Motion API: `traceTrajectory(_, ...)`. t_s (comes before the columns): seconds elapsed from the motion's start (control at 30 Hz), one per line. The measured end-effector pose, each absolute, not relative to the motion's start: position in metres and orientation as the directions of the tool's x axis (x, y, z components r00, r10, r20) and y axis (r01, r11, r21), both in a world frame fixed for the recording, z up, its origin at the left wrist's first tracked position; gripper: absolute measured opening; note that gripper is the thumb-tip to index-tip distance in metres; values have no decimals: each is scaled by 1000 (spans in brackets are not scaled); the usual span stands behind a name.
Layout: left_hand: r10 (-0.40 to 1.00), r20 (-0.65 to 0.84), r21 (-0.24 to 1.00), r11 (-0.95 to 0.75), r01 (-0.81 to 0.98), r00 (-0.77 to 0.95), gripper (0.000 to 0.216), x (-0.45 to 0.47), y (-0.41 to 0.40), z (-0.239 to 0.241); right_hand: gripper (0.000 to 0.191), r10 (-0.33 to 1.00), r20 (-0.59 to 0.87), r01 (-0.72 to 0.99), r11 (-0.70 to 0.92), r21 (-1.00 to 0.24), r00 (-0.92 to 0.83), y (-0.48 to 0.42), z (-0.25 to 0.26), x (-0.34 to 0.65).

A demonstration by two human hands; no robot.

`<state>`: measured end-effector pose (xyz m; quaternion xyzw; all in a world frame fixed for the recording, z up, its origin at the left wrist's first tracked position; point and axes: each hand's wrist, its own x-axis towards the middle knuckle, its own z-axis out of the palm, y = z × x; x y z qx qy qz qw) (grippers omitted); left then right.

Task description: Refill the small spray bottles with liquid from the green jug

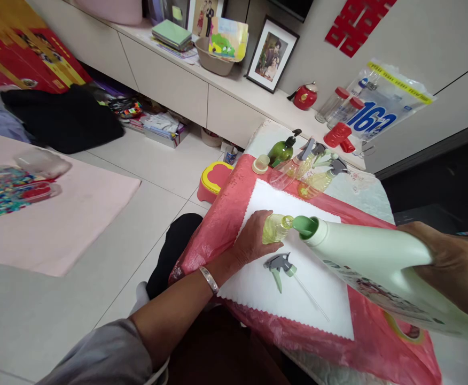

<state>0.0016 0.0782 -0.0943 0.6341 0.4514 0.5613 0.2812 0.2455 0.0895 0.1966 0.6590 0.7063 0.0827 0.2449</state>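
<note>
My left hand (250,241) is wrapped round a small clear bottle (276,228) of yellowish liquid, standing uncapped on a white cloth (298,289). My right hand (454,267) grips a large pale green jug (374,264), tilted so its green spout (305,225) meets the small bottle's mouth. A grey and green spray head (281,265) with its long dip tube lies loose on the cloth just below the bottle.
The cloth lies on a red plastic sheet (226,214) over a small table. Several spray bottles (312,171), a dark green pump bottle (282,149) and a round cap (260,163) lie at the far end. A yellow and red stool (213,179) stands on the floor at left.
</note>
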Motion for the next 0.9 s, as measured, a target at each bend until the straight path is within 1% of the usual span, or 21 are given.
traceTrajectory(0.13, 883, 467, 857, -442, 265, -38, 87, 2, 78, -94, 34, 974, -225, 886, 116, 448, -14, 90, 196, 244)
traceTrajectory(0.27, 881, 473, 851, -447, 274, -30, 89, 1, 78, -93, 34, 974, -223, 898, 127, 421, -33, 90, 196, 246)
traceTrajectory(0.37, 879, 475, 851, -448, 273, -36, 87, 1, 78, -94, 34, 976, -213, 890, 128, 437, -37, 90, 196, 246)
traceTrajectory(0.63, 888, 459, 860, -434, 269, -36, 88, 2, 78, -94, 34, 976, -210, 894, 144, 423, -58, 90, 196, 250)
traceTrajectory(0.8, 883, 466, 860, -440, 260, -48, 85, 2, 78, -94, 35, 977, -215, 885, 113, 451, -15, 91, 196, 250)
traceTrajectory(0.9, 885, 463, 860, -438, 263, -40, 85, 2, 78, -95, 33, 973, -230, 892, 129, 432, -30, 91, 195, 250)
